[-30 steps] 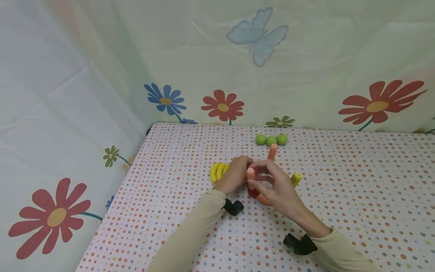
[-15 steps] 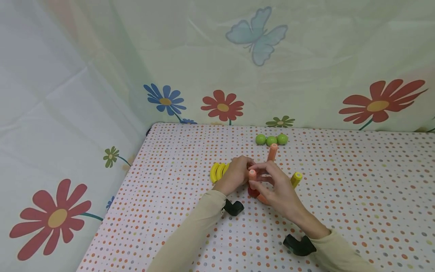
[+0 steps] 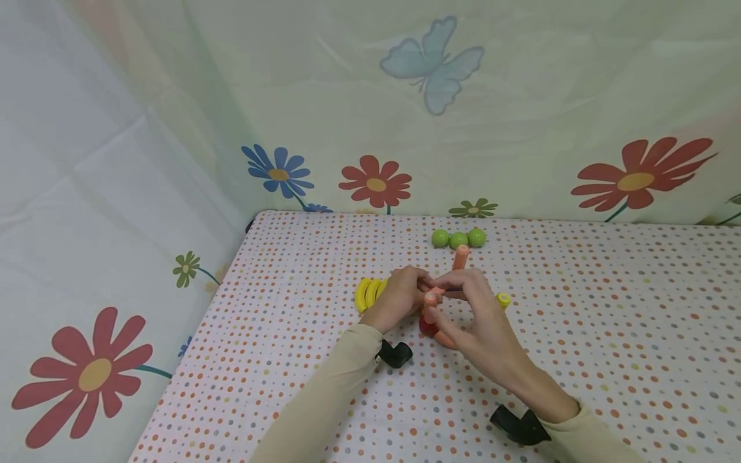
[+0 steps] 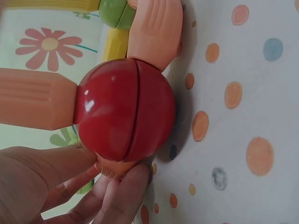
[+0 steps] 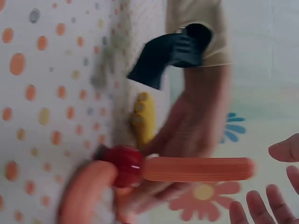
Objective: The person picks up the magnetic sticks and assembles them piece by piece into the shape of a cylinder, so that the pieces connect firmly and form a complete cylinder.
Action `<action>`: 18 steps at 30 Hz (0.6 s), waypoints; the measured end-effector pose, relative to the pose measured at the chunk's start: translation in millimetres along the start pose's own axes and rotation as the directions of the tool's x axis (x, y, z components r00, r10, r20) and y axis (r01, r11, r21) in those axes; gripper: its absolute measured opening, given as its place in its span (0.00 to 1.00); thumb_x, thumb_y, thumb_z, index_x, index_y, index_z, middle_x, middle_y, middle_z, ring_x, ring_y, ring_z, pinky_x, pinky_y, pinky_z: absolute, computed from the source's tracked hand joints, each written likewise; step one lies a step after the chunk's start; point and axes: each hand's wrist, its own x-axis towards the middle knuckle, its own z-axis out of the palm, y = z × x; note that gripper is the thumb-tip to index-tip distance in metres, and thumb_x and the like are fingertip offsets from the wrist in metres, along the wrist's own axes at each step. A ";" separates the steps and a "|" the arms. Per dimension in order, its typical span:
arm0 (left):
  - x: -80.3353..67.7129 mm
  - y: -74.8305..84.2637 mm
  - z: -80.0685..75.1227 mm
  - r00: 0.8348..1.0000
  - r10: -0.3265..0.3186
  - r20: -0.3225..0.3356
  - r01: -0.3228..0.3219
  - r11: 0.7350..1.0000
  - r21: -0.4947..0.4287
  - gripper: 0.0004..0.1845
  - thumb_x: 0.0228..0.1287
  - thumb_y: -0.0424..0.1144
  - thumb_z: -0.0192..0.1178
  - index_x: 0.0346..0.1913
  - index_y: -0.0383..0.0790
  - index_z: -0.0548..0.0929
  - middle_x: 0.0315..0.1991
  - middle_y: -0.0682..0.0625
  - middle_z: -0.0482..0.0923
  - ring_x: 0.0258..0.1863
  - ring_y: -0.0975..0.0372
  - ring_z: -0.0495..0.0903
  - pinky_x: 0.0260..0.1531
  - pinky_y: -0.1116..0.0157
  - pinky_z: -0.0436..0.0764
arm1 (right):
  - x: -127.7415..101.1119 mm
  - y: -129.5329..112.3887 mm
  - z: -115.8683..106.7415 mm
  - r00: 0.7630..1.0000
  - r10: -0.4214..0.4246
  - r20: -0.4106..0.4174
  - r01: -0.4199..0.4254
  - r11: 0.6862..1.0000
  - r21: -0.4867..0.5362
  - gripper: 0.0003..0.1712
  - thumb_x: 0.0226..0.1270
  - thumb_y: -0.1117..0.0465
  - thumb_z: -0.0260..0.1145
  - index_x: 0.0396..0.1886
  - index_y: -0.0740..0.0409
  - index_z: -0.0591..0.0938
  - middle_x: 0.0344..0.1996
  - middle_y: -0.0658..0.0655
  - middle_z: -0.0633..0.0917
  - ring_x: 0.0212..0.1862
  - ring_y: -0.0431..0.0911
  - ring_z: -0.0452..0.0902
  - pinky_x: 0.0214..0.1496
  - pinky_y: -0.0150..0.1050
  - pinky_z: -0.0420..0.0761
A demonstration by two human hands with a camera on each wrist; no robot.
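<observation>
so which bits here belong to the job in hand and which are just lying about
Job in hand:
glossy red ball
straight orange ribbed stick upright in it
curved orange piece joined to it
probably straight yellow stick and farther straight orange stick

Lying about, seemingly:
three glossy green balls
glossy curved yellow pieces

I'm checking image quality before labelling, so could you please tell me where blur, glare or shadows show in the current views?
Head view: softly lit and fairly sharp; left wrist view: small white glare spots on the glossy red ball, with a soft shadow beside it on the white dotted tablecloth; right wrist view: blur over the long ridged orange rod and the left hand.
</observation>
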 end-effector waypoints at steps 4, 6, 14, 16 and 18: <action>-0.8 0.3 0.4 1.000 -0.004 -0.001 0.003 0.998 -0.061 0.09 0.67 0.30 0.71 0.48 0.34 0.89 0.34 0.51 0.86 0.29 0.66 0.78 0.28 0.73 0.77 | 13.2 -18.2 -23.2 0.996 -0.084 -0.017 0.083 0.996 -0.028 0.28 0.56 0.83 0.73 0.56 0.67 0.78 0.57 0.62 0.76 0.59 0.45 0.73 0.62 0.23 0.72; -0.9 1.2 1.1 1.000 -0.022 -0.001 0.021 0.996 -0.083 0.09 0.67 0.32 0.72 0.48 0.35 0.89 0.34 0.51 0.86 0.29 0.66 0.79 0.28 0.73 0.77 | 23.5 -22.8 -39.2 0.996 -0.083 -0.027 0.082 0.996 -0.031 0.27 0.57 0.83 0.72 0.55 0.68 0.79 0.56 0.62 0.77 0.59 0.41 0.72 0.61 0.23 0.73; 0.3 1.9 4.2 0.997 -0.082 0.003 0.081 0.988 -0.133 0.10 0.66 0.32 0.73 0.47 0.35 0.89 0.32 0.53 0.84 0.27 0.66 0.80 0.25 0.71 0.80 | 68.4 11.5 -98.5 0.964 0.264 -0.034 -0.266 0.961 -0.072 0.16 0.76 0.70 0.64 0.60 0.67 0.77 0.56 0.58 0.77 0.55 0.40 0.76 0.54 0.26 0.75; 0.2 1.5 4.8 0.996 -0.093 0.008 0.093 0.984 -0.152 0.10 0.65 0.32 0.73 0.47 0.35 0.89 0.32 0.53 0.84 0.26 0.65 0.81 0.25 0.70 0.81 | 77.4 29.7 -102.3 0.948 0.319 0.013 -0.315 0.941 -0.123 0.17 0.77 0.67 0.64 0.61 0.68 0.77 0.57 0.63 0.76 0.56 0.49 0.77 0.59 0.37 0.78; -0.3 1.7 5.5 0.994 -0.106 0.016 0.107 0.978 -0.180 0.09 0.65 0.31 0.73 0.47 0.35 0.89 0.31 0.53 0.85 0.26 0.65 0.81 0.25 0.69 0.82 | 84.2 50.2 -102.9 0.940 0.328 0.092 -0.308 0.934 -0.180 0.17 0.77 0.68 0.64 0.61 0.69 0.78 0.58 0.67 0.75 0.57 0.60 0.77 0.61 0.52 0.78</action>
